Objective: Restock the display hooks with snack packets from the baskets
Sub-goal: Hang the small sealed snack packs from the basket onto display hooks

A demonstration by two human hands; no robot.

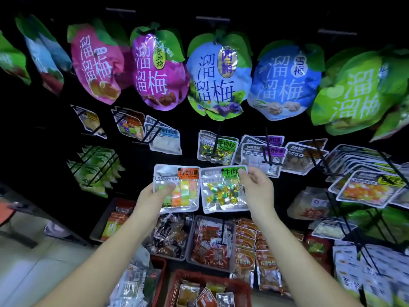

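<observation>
Raised side by side with labels facing out, the left hand (150,202) grip clasps the orange-label packet (183,191) and the right hand (257,191) grip pinches the green-label packet (221,193), probably to match them to the far hook (216,140).

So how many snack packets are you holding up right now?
2. The orange-label packet is in the left hand, the green-label packet beside it in the right hand. More could be hidden behind them.

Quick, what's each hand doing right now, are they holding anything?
Left hand: holding the packet with the orange label, thumb on its front.
Right hand: holding the packet with the green label by its right edge.
</observation>
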